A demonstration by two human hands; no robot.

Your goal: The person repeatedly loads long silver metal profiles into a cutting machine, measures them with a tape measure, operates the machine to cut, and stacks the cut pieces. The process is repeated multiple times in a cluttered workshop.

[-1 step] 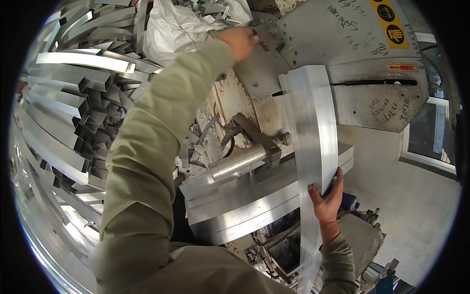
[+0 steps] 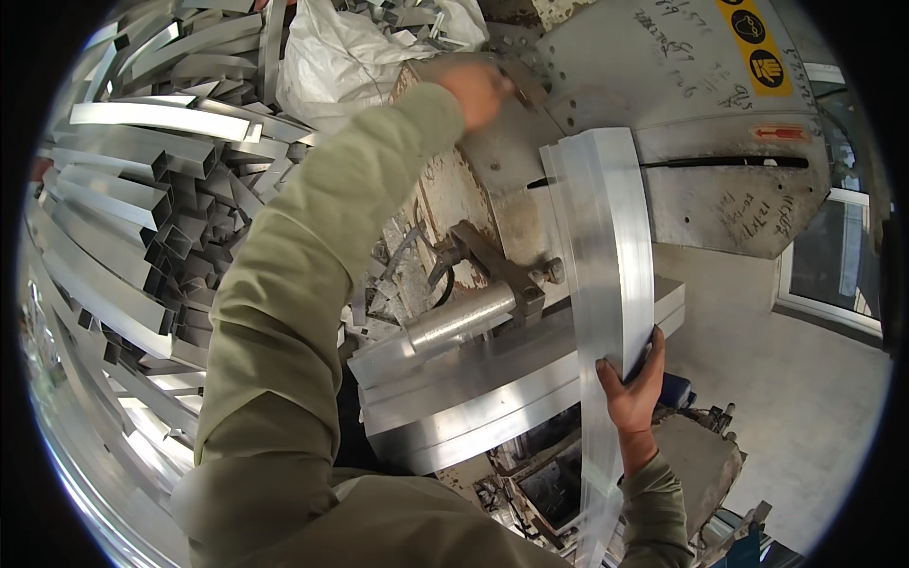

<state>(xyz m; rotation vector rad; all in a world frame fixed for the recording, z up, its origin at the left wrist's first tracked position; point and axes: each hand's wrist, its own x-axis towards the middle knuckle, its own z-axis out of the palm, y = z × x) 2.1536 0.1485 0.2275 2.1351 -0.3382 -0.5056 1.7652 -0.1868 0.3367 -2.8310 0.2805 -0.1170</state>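
We seem to steady the long silver profile (image 2: 606, 237) across the stacked bars (image 2: 473, 402), our right hand (image 2: 636, 393) gripping its right edge; farther left, our left hand (image 2: 481, 95) blurs near the grey plate (image 2: 516, 156), its fingers' state untellable.

Place: metalworking workshop
Stock: big heap of silvery metal profiles (image 2: 109, 194) left of and below left hand (image 2: 478, 95), many with open square ends
Scrap: white sack (image 2: 331, 62) just left of same hand, metal offcuts (image 2: 404, 38) at its mouth
Machine: slotted grey panel (image 2: 663, 104) up from right hand (image 2: 636, 393), marker scrawl, yellow pictogram sticker (image 2: 759, 45)
Fixture: worn clamp arm (image 2: 525, 295) left of right hand
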